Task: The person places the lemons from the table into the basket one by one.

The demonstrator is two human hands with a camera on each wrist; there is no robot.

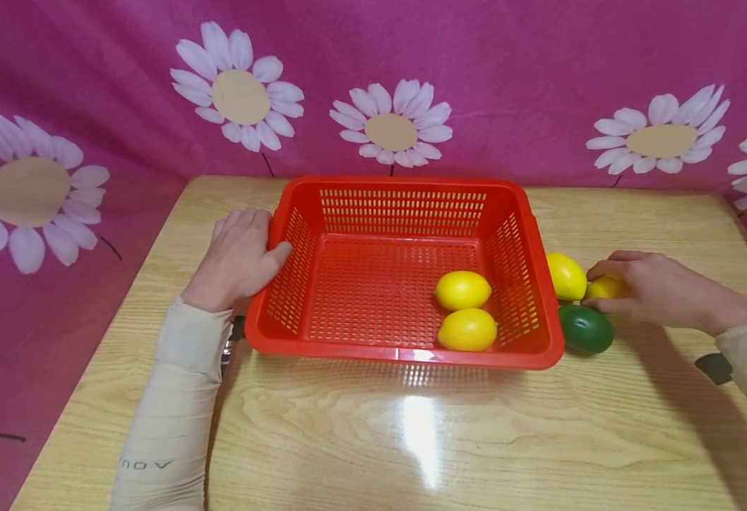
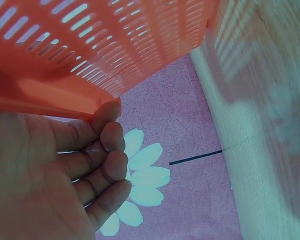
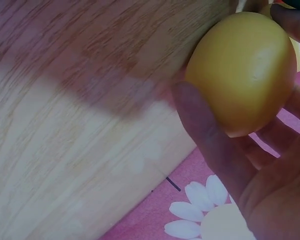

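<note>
A red plastic basket point(image 1: 399, 358) with slotted walls stands on the table. My left hand point(image 1: 239, 255) grips its left rim, thumb over the edge and fingers along the outside; the left wrist view shows these bent fingers point(image 2: 112, 137) against the rim. Two yellow lemons point(image 1: 462, 290) point(image 1: 467, 329) lie side by side in the basket's right part. To the right of the basket, my right hand point(image 1: 660, 287) holds another lemon point(image 3: 245, 75) between thumb and fingers. Beside it are one more lemon point(image 1: 566, 277) and a smooth dark green fruit point(image 1: 587, 330), both close to the basket's right wall.
The wooden table point(image 1: 322, 433) has a bright glare spot in front of the basket. A magenta cloth point(image 1: 513, 64) with white daisies hangs behind the table and along its left side. Dark wrist gear point(image 1: 714, 368) shows under the right sleeve.
</note>
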